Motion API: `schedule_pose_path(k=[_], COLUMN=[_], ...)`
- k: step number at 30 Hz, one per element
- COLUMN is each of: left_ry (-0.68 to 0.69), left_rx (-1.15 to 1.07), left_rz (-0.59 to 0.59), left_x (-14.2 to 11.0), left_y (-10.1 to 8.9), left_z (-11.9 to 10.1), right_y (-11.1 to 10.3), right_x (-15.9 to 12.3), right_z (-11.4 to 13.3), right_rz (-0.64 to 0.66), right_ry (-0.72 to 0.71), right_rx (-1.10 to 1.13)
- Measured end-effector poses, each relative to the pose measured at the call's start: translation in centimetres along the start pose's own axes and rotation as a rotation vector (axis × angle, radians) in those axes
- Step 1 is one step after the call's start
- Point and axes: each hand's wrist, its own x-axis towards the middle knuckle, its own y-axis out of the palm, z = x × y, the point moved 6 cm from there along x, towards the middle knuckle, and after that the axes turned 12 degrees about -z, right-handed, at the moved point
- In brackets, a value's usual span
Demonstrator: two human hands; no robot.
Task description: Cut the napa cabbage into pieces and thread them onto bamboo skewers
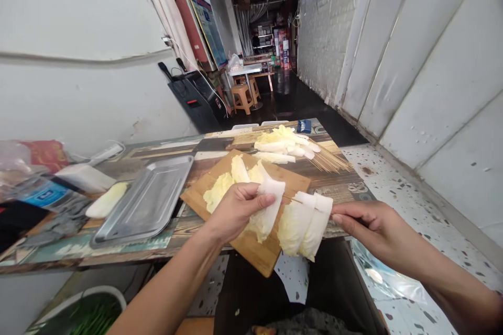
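Note:
My left hand pinches the white end of a napa cabbage leaf between thumb and fingers, over the cutting board. A thin wooden skewer runs from this leaf into other threaded cabbage pieces, which hang down beside the board's right edge. My right hand is closed at the right end of the skewer, whose tip its fingers hide. Under the left hand, more yellow leaf pieces lie on the wooden cutting board.
A metal tray lies left of the board, beside a cabbage heart. At the back are a cleaver, a pile of cabbage and a bundle of skewers. A tub of greens stands below the table.

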Motion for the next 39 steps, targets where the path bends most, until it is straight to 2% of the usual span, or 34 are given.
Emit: schedule_pose_path(k=[11, 22, 27, 29, 32, 35, 39], left_ry=[0.033, 0.035, 0.152, 0.165, 0.229, 0.306, 0.379], left_rx=[0.054, 0.096, 0.068, 0.022, 0.0, 0.066, 0.199], left_rz=[-0.019, 0.09, 0.088, 0.064, -0.061, -0.148, -0.242], left_x=[0.2, -0.4, -0.5, -0.4, -0.4, -0.6, -0.8], left_y=[0.4, 0.8, 1.0, 0.5, -1.1, -2.2, -2.7], left_z=[0.1, 0.2, -0.6, -0.9, -1.4, -1.4, -1.6], right_y=[-0.1, 0.8, 1.0, 0.7, 0.0, -0.3, -1.1], right_x=[0.0, 0.4, 0.9, 1.3, 2.2, 3.0, 3.2], right_z=[0.6, 0.8, 1.4, 1.4, 1.5, 1.7, 1.0], right_rz=[-0.042, 0.035, 0.014, -0.032, -0.157, -0.203, -0.26], right_ry=[-0.028, -0.03, -0.056, -0.066, -0.066, -0.058, -0.026], right_rx=[-0.068, 0.041, 0.029, 0.019, 0.014, 0.037, -0.013])
